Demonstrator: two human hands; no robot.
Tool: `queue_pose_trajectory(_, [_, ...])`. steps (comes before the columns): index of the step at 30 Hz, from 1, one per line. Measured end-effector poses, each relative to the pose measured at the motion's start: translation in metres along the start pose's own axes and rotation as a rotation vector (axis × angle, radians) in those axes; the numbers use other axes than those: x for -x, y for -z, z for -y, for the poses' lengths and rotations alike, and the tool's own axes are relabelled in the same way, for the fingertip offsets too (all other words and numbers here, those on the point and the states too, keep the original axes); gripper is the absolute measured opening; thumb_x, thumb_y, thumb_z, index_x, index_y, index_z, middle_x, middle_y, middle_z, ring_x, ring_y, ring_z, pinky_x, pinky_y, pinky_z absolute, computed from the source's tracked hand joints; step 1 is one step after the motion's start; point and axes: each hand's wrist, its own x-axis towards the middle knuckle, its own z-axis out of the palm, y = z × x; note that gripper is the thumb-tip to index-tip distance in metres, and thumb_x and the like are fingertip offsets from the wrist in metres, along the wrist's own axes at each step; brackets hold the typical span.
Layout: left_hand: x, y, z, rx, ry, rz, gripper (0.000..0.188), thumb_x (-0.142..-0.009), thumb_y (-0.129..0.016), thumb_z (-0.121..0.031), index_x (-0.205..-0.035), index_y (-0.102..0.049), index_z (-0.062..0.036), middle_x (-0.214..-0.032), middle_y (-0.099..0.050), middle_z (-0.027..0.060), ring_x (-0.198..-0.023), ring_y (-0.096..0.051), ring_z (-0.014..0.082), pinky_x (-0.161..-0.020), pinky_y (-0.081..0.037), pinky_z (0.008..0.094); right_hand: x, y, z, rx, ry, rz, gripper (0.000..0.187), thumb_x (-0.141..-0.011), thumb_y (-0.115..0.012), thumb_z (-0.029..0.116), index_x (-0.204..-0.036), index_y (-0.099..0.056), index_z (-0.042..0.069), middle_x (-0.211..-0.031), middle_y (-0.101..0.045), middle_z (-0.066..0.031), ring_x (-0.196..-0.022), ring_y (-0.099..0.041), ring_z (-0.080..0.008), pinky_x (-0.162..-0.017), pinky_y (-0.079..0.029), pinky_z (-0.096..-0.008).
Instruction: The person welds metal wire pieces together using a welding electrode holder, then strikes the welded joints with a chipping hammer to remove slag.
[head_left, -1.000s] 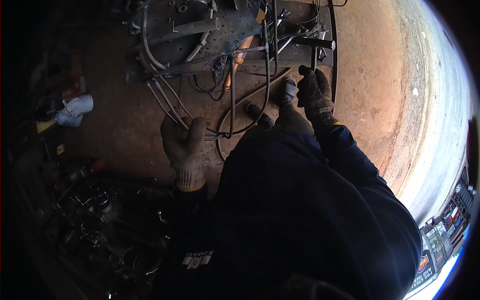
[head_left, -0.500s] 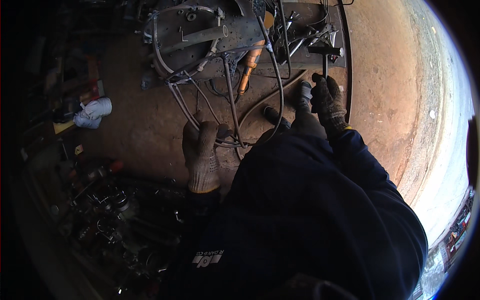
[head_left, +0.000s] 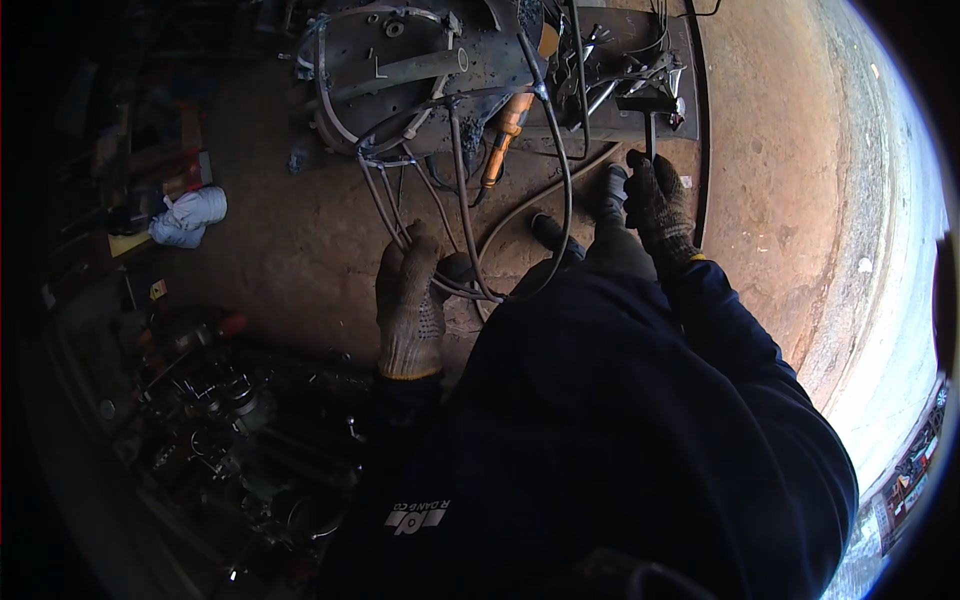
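Observation:
My left hand, in a knitted work glove, is closed around the near rods of a frame of bent metal rods. The frame's curved bars rise from my fist to the edge of a dark metal work table, where its upper part joins or overlaps other bars; which one I cannot tell. My right hand, gloved as well, grips a hammer by its handle. Its dark head points away from me, at the table's near right edge, apart from the frame.
On the table lie a metal tube, a large ring and several loose tools. An orange-bodied power tool hangs by the table edge. White cloth lies left. Dark machinery stands lower left. A hose crosses the floor near my feet.
The rod frame and my left hand have shifted slightly to the right. My right hand still holds the hammer in nearly the same place.

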Motion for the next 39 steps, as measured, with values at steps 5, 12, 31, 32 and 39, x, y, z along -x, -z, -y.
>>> queue_pose_trajectory(5, [-0.001,0.003,0.002,-0.058,-0.176,0.046,0.056,-0.088,-0.072,-0.023,-0.127,-0.047,0.008,-0.087,-0.059,0.0068,-0.076,-0.065,0.0144,-0.067,-0.056,0.0286,-0.002,-0.001,0.001,0.043,0.009,0.002,0.042,-0.102,-0.054,0.043,-0.127,-0.061,0.008,-0.081,-0.056,-0.0022,-0.063,-0.055,-0.0105,-0.048,-0.045,-0.026])
queue_pose_trajectory(12, [0.009,-0.009,0.002,-0.678,-0.511,-0.216,0.066,-0.078,-0.084,-0.017,-0.132,-0.048,-0.0001,-0.088,-0.056,0.0053,-0.075,-0.063,0.0151,-0.065,-0.055,0.0301,0.007,-0.006,0.022,-0.178,-0.157,0.007,0.04,-0.099,-0.06,0.043,-0.121,-0.062,0.01,-0.079,-0.054,-0.0018,-0.056,-0.052,-0.0107,-0.042,-0.043,-0.0273])
queue_pose_trajectory(31, [-0.04,-0.013,0.082,-0.858,-0.555,-0.475,0.085,-0.063,-0.095,-0.018,-0.127,-0.045,0.0072,-0.097,-0.05,0.0079,-0.088,-0.065,0.0201,-0.07,-0.059,0.0327,0.017,0.006,-0.011,0.049,0.067,0.009,0.038,-0.101,-0.058,0.041,-0.123,-0.062,0.011,-0.078,-0.056,0.0004,-0.058,-0.052,-0.0087,-0.047,-0.043,-0.0248])
queue_pose_trajectory(32, [-0.045,-0.014,0.081,-0.822,-0.524,-0.478,0.083,-0.063,-0.095,-0.017,-0.125,-0.046,0.0071,-0.098,-0.049,0.0084,-0.088,-0.064,0.0206,-0.069,-0.058,0.0328,0.018,0.008,-0.016,0.058,0.071,0.018,0.038,-0.101,-0.058,0.041,-0.123,-0.062,0.011,-0.078,-0.056,0.0004,-0.058,-0.052,-0.0087,-0.047,-0.043,-0.0248])
queue_pose_trajectory(39, [-0.065,-0.02,0.064,-0.733,-0.496,-0.456,0.097,-0.065,-0.094,-0.037,-0.14,-0.044,0.0007,-0.108,-0.058,0.0127,-0.096,-0.067,0.0259,-0.08,-0.058,0.0412,0.04,-0.009,0.037,0.088,0.287,0.21,0.04,-0.102,-0.054,0.038,-0.125,-0.06,0.005,-0.078,-0.061,-0.003,-0.059,-0.057,-0.0102,-0.051,-0.047,-0.0274])
